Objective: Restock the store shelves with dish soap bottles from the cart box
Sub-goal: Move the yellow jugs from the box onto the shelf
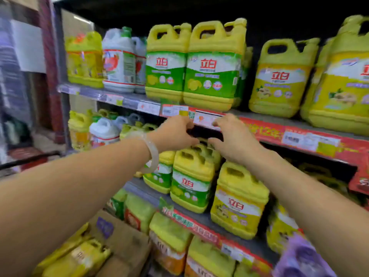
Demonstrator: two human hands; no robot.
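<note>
My left hand (175, 132) and my right hand (233, 138) both reach to the front edge of the upper shelf (279, 132). Together they pinch a dark price tag holder (205, 129) from either side, fingers above and thumbs below. Neither hand holds a bottle. Yellow dish soap bottles with green labels (213, 64) stand on the upper shelf just above my hands. More of them (191, 180) stand on the middle shelf below my hands, next to a yellow-labelled bottle (237, 202). The cardboard cart box (123, 242) sits at the lower left, with yellow bottles (79, 256) lying in it.
White bottles (119, 60) and other yellow ones (84, 58) stand at the left of the upper shelf. Yellow-labelled bottles (279, 78) fill its right side. Bagged goods (169, 236) lie on the lowest level. A purple pack (303, 256) is at the lower right. Red promotional strips line the shelf edges.
</note>
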